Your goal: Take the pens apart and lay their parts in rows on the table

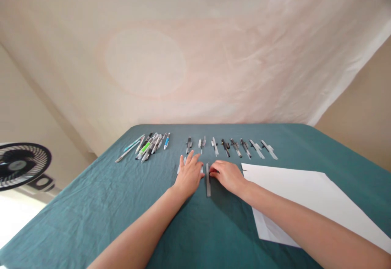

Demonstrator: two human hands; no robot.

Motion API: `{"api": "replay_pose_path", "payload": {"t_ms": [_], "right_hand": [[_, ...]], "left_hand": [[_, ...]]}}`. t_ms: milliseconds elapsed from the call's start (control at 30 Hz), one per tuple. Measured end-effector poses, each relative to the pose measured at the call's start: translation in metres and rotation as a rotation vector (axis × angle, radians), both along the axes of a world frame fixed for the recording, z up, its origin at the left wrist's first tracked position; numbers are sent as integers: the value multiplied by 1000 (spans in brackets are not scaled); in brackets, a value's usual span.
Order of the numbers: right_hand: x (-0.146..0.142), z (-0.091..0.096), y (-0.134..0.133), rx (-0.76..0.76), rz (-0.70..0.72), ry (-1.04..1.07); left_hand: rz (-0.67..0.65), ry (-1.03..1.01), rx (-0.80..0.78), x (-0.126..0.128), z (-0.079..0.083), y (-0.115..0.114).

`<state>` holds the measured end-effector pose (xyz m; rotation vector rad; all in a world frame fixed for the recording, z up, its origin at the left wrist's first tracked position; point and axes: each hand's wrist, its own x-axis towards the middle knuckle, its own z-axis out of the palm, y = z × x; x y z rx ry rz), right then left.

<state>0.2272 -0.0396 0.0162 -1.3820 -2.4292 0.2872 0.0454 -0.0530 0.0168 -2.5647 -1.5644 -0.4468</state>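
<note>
Bare forearms [143,230], 2 of them, stretch in over the green-clothed table [97,216], the right one crossing some white paper [299,191]. Between the person's hands lies 1 slim grey, see-through pen barrel [208,183], flat on the cloth and pointing away from the person. I see the left hand [189,174] palm down with its fingers spread, partly covering a pale flat piece [181,166]; its thumb is near the barrel's left side. On the other side, the right hand [227,175] has its fingers curled together just beside the barrel's upper half, around something dark and tiny; whether they pinch it or touch the barrel, I can't tell from here. Farther back, 8 small sets of pens and pen parts [236,148] run in a row. Off to the left is a loose pile of pens [148,146], 1 of them bright green, with a blue pen [166,141] at its right edge.
</note>
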Motion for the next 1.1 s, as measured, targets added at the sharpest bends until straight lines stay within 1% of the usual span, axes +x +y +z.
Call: {"api": "replay_pose_path", "payload": {"t_ms": [167,467,600,800,1100], "right_hand": [[1,-2,4,-16,-41,-2],[-6,-1,4,72,28,-41],[-5,-3,5,49,23,-28],[-1,-5,6,-3,-27,19],[0,-9,6,14,-29,27]], "left_hand": [[-11,-19,-23,0,0,1],[-6,-14,-25,0,-4,4],[-7,-18,-33,-1,-4,2],[6,-45,-59,-2,-2,1],[1,-68,-78,1,-2,0]]}}
